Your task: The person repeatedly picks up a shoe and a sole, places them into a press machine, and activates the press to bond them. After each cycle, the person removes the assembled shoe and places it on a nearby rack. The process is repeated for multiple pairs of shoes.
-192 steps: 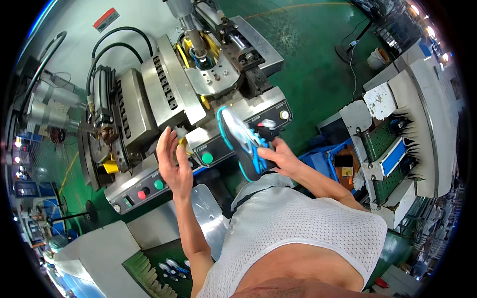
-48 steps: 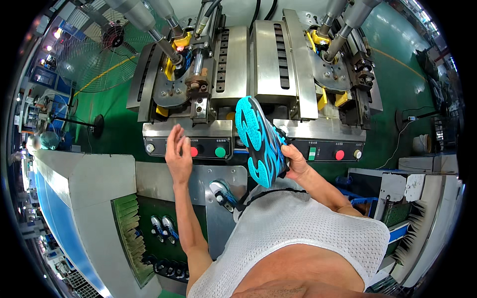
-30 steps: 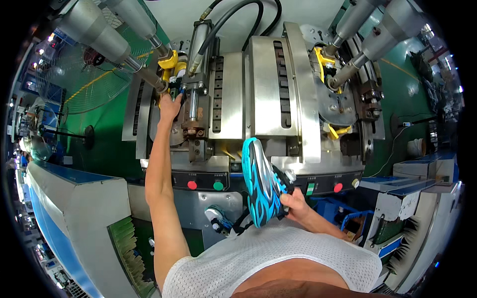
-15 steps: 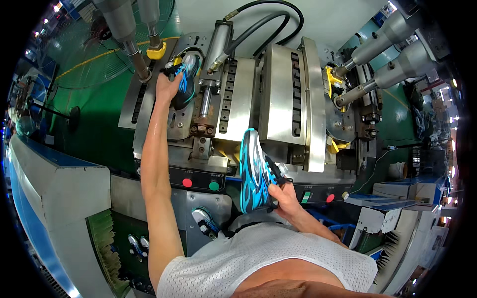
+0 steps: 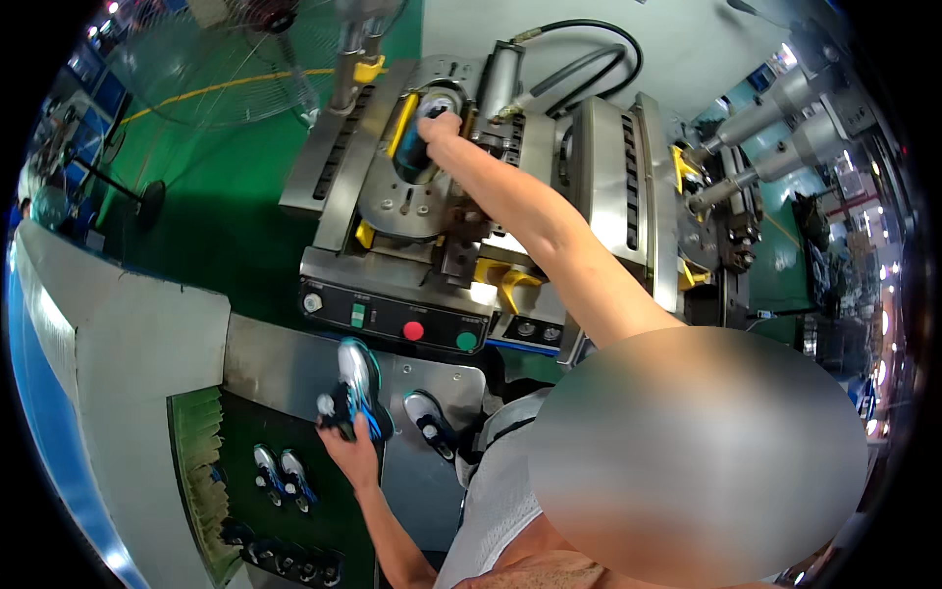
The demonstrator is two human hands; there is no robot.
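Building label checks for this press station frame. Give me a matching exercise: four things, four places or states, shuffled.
Things:
1. left hand
2. right hand
3. red button
4. pair of small shoes

Places or states:
a. on the control panel, beside the green button
b. up at the press, gripping a dark piece
c. lying on the dark green mat
d. holding a blue-soled shoe in front of the metal plate

Pairs: 1-d, 2-b, 3-a, 4-c
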